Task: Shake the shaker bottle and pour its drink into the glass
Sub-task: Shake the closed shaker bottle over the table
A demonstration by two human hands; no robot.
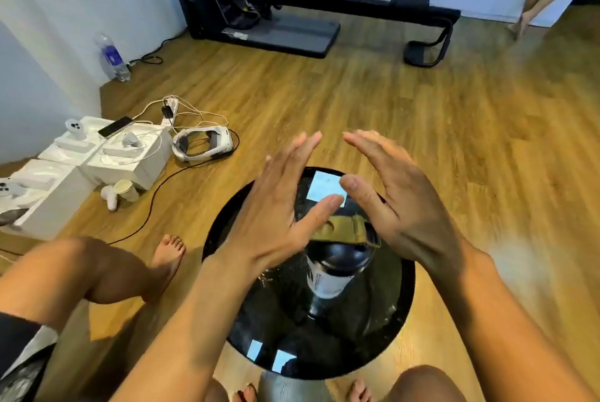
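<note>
nearest the lens, the near rim of the round black table (357,359) is seen. the shaker bottle (334,271) is stood upright on the table's middle, lid on, so that it can be taken from above. up and left of the bottle the left hand (276,206) is held flat and spread, with nothing gripped. up and right of the bottle the right hand (399,203) is likewise held open and empty, fingers straight. the palms are turned toward each other above the lid, which is judged to be a framing for a two-handed grasp before shaking. the glass cannot be made out; it may be hidden beyond the bottle.
</note>
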